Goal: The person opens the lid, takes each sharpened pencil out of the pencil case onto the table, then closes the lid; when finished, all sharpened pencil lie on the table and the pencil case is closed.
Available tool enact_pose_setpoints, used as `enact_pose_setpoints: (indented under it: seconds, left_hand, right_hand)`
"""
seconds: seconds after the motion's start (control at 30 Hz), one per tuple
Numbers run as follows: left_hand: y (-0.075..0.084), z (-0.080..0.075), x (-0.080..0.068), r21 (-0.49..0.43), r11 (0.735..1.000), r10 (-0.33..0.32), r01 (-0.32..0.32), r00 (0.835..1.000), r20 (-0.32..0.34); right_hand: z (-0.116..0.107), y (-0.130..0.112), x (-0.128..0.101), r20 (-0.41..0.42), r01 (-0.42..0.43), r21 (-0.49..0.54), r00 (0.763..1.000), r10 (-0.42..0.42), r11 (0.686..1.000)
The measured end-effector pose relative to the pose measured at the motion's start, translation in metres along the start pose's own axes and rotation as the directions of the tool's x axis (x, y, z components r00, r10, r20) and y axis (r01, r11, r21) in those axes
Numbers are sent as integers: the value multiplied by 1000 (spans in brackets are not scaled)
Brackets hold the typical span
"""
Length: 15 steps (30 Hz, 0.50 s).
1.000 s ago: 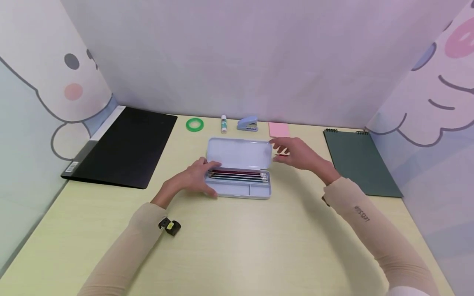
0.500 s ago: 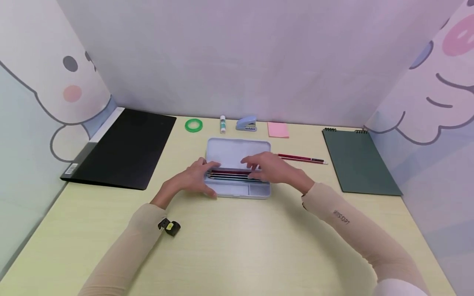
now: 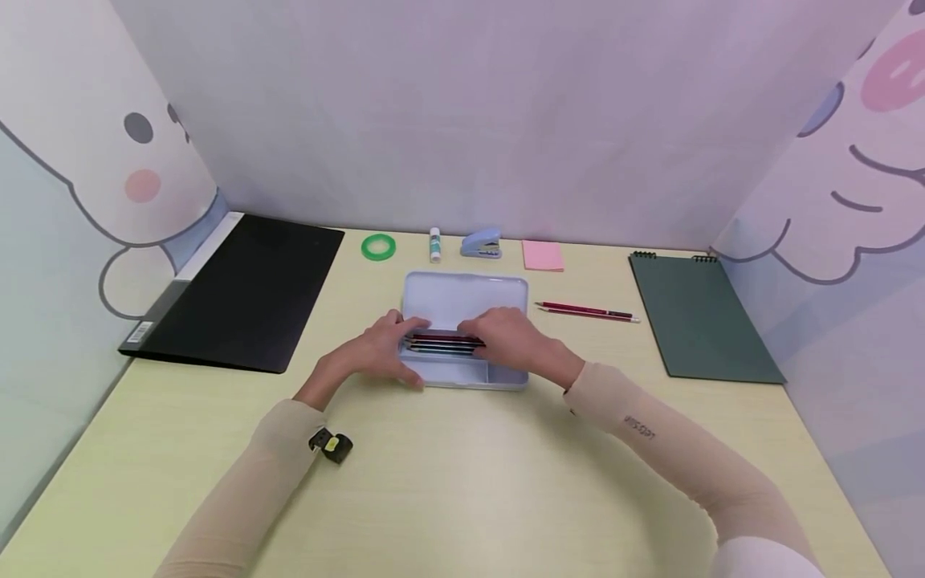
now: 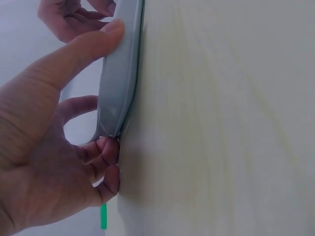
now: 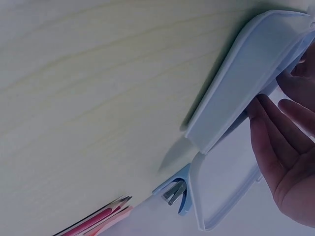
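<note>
A pale blue pencil case (image 3: 462,291) lies on the table, its lid laid back. My left hand (image 3: 376,348) grips its left end, thumb at the front edge and fingers round the back corner; the left wrist view shows the thumb (image 4: 112,37) on the side wall. Several pencils (image 3: 442,344), red and dark, lie in the long rear compartment. Over their right halves is my right hand (image 3: 508,341), fingers bent down into the compartment. Seen from the right wrist, those fingers (image 5: 278,130) reach inside the case; their tips are hidden, so I cannot tell whether they pinch a pencil.
Two red pencils (image 3: 587,311) lie right of the case. Behind it stand green tape (image 3: 379,236), a glue stick (image 3: 435,245), a blue stapler (image 3: 482,243) and pink sticky notes (image 3: 543,256). A black folder (image 3: 253,297) lies left, a dark green spiral pad (image 3: 704,317) right.
My right hand has let go of a red pencil right of the case, then moved left and down into the pencil compartment. The left hand has stayed on the case.
</note>
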State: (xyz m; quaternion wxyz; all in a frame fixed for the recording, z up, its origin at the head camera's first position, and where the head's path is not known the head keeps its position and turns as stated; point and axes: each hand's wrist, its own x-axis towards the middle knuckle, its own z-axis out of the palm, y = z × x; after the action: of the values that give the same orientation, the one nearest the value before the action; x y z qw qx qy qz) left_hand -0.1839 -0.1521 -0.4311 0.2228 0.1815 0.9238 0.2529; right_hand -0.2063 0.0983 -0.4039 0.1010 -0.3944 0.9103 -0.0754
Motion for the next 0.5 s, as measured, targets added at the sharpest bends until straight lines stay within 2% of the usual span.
enact_pose_setpoints:
  seconds: [0.17, 0.5]
  left_hand:
    - [1, 0, 0, -6, 1000, -18, 18, 1000, 11]
    - [1, -1, 1, -6, 1000, -13, 13, 1000, 11]
  right_hand:
    - [1, -5, 5, 12, -14, -91, 1000, 15, 996]
    - [1, -11, 9, 12, 20, -155, 1000, -19, 988]
